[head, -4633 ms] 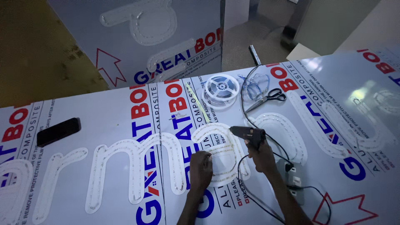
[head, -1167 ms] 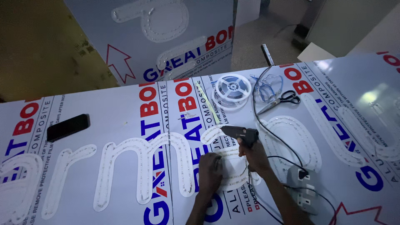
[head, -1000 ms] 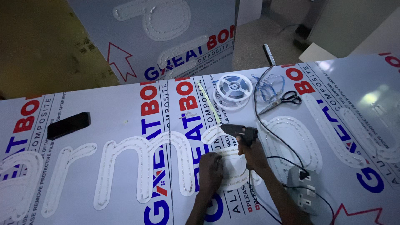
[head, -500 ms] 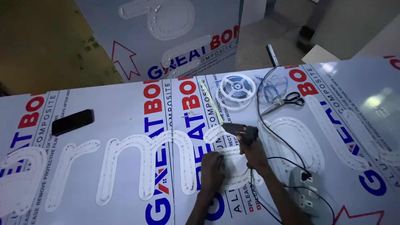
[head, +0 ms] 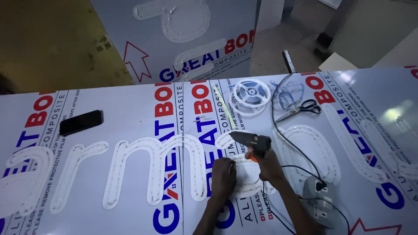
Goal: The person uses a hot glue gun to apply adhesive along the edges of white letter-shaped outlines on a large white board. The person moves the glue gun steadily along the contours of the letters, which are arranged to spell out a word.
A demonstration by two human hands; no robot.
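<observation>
Left hand (head: 223,170) flat, fingers pressing the strip (head: 246,176) into the letter (head: 244,167). Right hand (head: 267,163) closed round the glue gun (head: 252,141), nozzle above the letter. Risk: hot glue reaching the pressing fingers; cord (head: 287,139) snagging.

Printed sign panels and a dark phone screen

A long white panel (head: 109,109) with red and blue lettering on its film lies flat across the view, bearing raised white cursive letters (head: 152,169). A second white panel (head: 187,43), with a red arrow outline, leans upright behind it. A black phone (head: 81,122), screen dark, lies on the flat panel's left part.
</observation>
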